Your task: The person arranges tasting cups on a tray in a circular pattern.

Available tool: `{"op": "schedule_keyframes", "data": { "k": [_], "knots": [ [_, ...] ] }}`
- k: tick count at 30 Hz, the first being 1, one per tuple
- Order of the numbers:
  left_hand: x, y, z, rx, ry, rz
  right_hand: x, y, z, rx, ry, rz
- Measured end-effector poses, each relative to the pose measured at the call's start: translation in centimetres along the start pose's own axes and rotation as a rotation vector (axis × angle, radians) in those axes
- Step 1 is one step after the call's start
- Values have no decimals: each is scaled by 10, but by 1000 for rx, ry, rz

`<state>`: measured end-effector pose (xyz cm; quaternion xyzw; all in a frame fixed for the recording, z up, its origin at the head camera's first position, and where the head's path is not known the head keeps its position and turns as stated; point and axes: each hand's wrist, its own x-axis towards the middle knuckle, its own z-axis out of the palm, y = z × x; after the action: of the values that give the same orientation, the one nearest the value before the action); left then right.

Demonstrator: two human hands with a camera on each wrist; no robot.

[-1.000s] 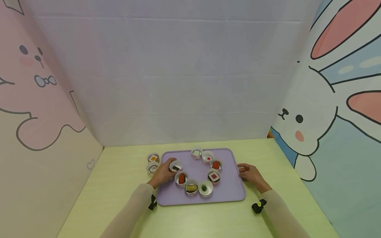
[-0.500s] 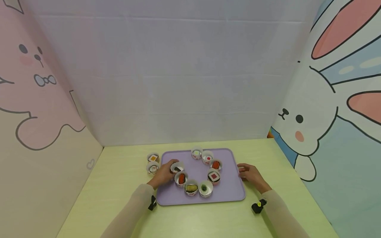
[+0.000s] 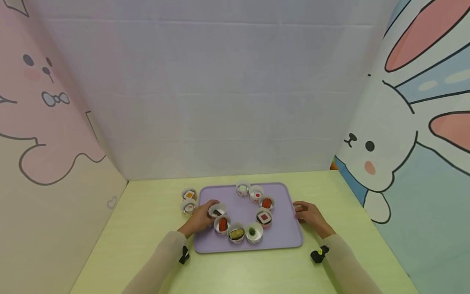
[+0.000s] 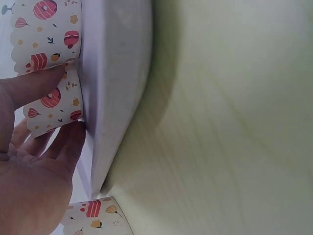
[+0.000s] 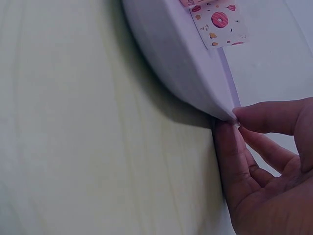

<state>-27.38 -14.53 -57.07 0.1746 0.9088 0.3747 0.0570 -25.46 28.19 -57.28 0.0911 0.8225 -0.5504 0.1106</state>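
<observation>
On the left of the purple tray [image 3: 235, 248], my left hand [image 3: 198, 218] grips a white paper cup [image 3: 217, 211] with a dark-and-white sushi piece inside. In the left wrist view, thumb and fingers hold this patterned cup [image 4: 54, 100] low by the tray surface. It touches or nearly touches the cup with red-orange topping [image 3: 222, 225]. Further cups curve round the tray, among them the yellow-topped cup [image 3: 236, 233] and the green-topped cup [image 3: 253, 233]. My right hand [image 3: 310, 216] pinches the tray's right edge, thumb on the rim [image 5: 215, 98] and fingers below.
Two more sushi cups, one with orange topping [image 3: 189, 195] and one white-topped cup [image 3: 189, 207], stand on the pale yellow table [image 3: 154, 212] left of the tray. A white wall [image 3: 227, 102] rises behind, with cartoon-printed panels at both sides.
My left hand has first shifted the held cup slightly right, then back left and nearer me. The red-orange cup has shifted slightly left and nearer me too. My right hand stays put.
</observation>
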Motion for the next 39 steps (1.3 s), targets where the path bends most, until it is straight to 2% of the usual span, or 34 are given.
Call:
{"op": "schedule_keyframes", "data": {
  "k": [5,12,17,27,39],
  "knots": [
    [-2,-1,-1,-7,9,30,0,0,-1,1,5,-11],
    [-3,-2,2,-3,10,4,2,2,0,1,2,3],
    [-7,-2,-2,-43,8,27,3,4,1,-1,5,-2],
    [-14,8,-23,-199,44,-41,1,1,0,1,-5,1],
    [-27,20,-50,-205,122,52,-1,0,-1,6,-12,-1]
  ]
}}
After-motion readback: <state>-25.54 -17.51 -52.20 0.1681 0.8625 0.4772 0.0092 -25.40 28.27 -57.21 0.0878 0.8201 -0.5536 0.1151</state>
